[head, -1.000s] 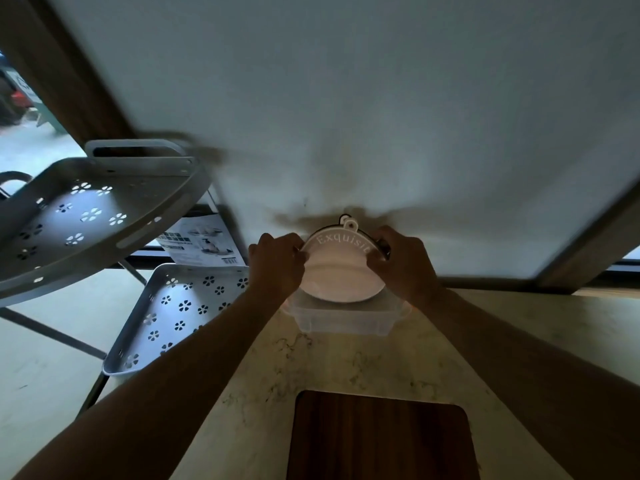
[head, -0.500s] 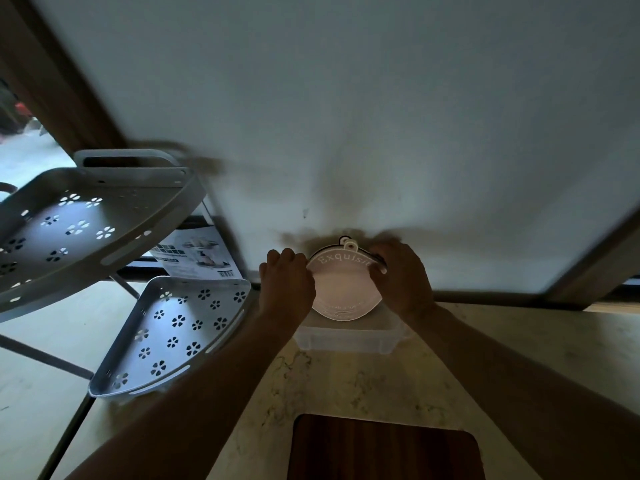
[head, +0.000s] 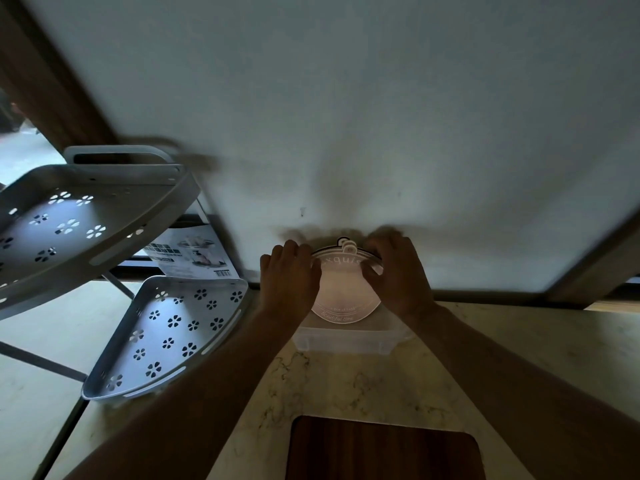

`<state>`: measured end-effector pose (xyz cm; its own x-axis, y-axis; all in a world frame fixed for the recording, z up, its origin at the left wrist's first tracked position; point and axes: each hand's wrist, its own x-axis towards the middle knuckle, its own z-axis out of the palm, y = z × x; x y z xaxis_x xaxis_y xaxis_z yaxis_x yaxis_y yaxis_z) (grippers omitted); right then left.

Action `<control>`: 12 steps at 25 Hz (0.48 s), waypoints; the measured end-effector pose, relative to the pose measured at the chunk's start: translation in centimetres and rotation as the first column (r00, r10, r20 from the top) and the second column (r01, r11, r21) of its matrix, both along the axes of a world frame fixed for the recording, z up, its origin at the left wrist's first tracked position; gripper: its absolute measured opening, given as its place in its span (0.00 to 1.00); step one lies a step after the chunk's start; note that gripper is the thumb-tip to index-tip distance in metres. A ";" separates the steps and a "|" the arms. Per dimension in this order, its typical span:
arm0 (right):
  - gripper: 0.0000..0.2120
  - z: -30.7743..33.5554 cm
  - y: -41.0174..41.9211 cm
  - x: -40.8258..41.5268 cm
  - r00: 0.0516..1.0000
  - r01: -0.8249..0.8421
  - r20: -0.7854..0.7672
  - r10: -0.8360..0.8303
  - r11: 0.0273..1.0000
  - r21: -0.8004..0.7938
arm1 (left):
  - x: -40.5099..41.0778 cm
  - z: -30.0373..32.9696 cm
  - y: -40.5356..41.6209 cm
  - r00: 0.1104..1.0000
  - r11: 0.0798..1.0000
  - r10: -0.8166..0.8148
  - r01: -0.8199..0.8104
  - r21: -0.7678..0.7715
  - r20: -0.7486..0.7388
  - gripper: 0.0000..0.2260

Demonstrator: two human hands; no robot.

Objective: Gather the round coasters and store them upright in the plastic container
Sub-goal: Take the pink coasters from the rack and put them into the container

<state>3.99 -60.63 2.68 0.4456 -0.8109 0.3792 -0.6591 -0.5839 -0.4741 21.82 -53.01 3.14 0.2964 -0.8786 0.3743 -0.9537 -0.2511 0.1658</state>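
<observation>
Coasters (head: 346, 289) stood on edge between both hands, lower rims inside the plastic container (head: 346, 341) at the tabletop's far edge; left hand (head: 289, 275) and right hand (head: 398, 271) gripped opposite rims.

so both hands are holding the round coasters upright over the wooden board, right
Not quite. In the head view both hands, left hand and right hand, do hold the round coasters upright, but over the clear plastic container by the wall. The wooden board lies nearer the camera.
</observation>
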 end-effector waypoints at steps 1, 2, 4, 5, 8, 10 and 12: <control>0.13 0.1 0.0 0.0 0.999 -0.020 0.029 0.021 1.000 -0.004 | 0.0 0.0 0.0 0.999 0.998 -0.024 0.023 -0.052 -0.033 0.09; 0.12 0.3 0.0 0.2 0.998 -0.032 0.062 0.033 0.999 -0.014 | -0.1 0.0 -0.1 0.996 0.993 -0.053 0.046 -0.105 -0.073 0.07; 0.10 0.7 0.1 0.8 0.992 -0.022 0.121 0.026 0.999 -0.027 | -0.4 0.1 -0.4 0.980 0.980 -0.124 0.096 -0.174 -0.154 0.07; 0.09 0.9 0.2 1.1 0.990 -0.010 0.139 0.013 1.000 -0.021 | -0.6 0.2 -0.5 0.970 0.975 -0.153 0.117 -0.187 -0.189 0.06; 0.09 1.3 0.5 1.7 0.987 0.012 0.161 -0.015 1.000 0.015 | -1.1 0.2 -0.6 0.945 0.973 -0.179 0.129 -0.192 -0.273 0.07; 0.09 1.6 0.6 1.7 0.987 0.016 0.162 -0.016 1.000 0.005 | -1.3 0.2 -0.6 0.930 0.969 -0.203 0.145 -0.202 -0.307 0.09; 0.09 1.8 0.7 1.7 0.988 0.015 0.156 -0.013 1.000 -0.011 | -1.6 0.5 -0.7 0.917 0.966 -0.222 0.159 -0.205 -0.331 0.10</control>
